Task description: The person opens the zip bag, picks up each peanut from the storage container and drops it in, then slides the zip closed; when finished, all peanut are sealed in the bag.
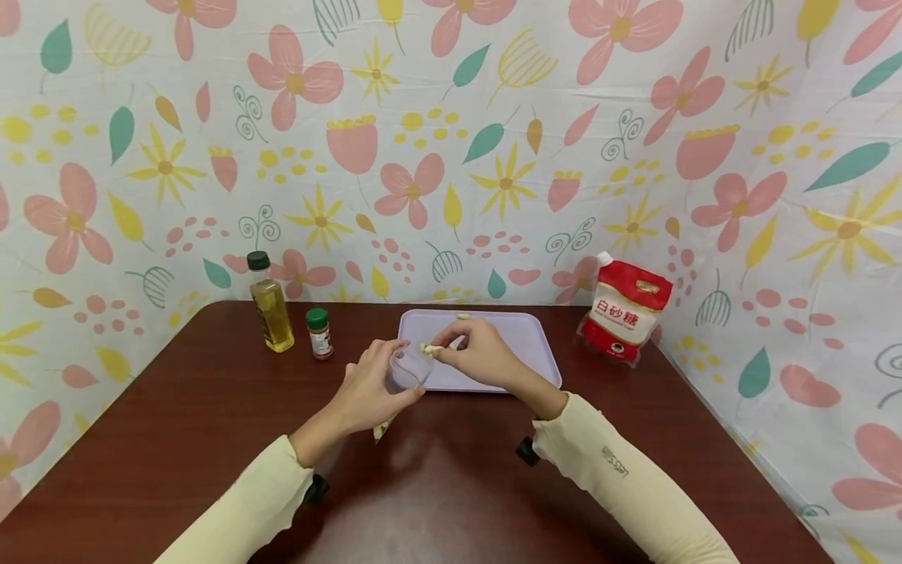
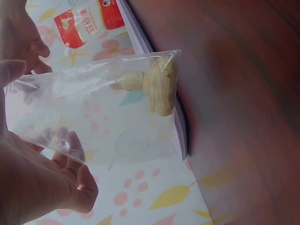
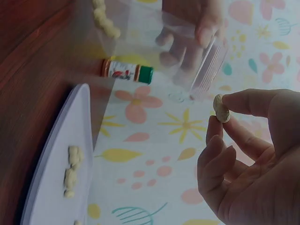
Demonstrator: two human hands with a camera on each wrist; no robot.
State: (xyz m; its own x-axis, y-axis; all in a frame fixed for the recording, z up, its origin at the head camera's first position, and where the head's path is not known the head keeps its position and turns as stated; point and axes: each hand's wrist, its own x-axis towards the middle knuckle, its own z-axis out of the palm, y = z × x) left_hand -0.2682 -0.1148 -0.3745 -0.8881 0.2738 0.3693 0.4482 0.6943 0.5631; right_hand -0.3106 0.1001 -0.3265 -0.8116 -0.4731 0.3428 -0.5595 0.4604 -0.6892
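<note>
A clear plastic bag (image 2: 98, 105) hangs from my left hand (image 1: 368, 388), its mouth held spread between thumb and fingers. Several peanuts (image 2: 160, 89) lie at the bottom of that bag in the left wrist view. Between the thumb and fingertips of my right hand (image 1: 486, 359) a single peanut (image 3: 221, 108) is pinched, close by the bag's mouth and outside it. Behind both hands is a pale lilac tray (image 1: 523, 345). More peanuts (image 3: 70, 177) rest on it in the right wrist view, partly hidden by my right hand in the head view.
At the back left stand an oil bottle (image 1: 272, 309) with a dark cap and a small spice jar (image 1: 320, 337) with a green lid. A red and white sugar bag (image 1: 625, 309) is at the back right. Flowered cloth (image 1: 423, 157) hangs behind the brown table (image 1: 451, 501).
</note>
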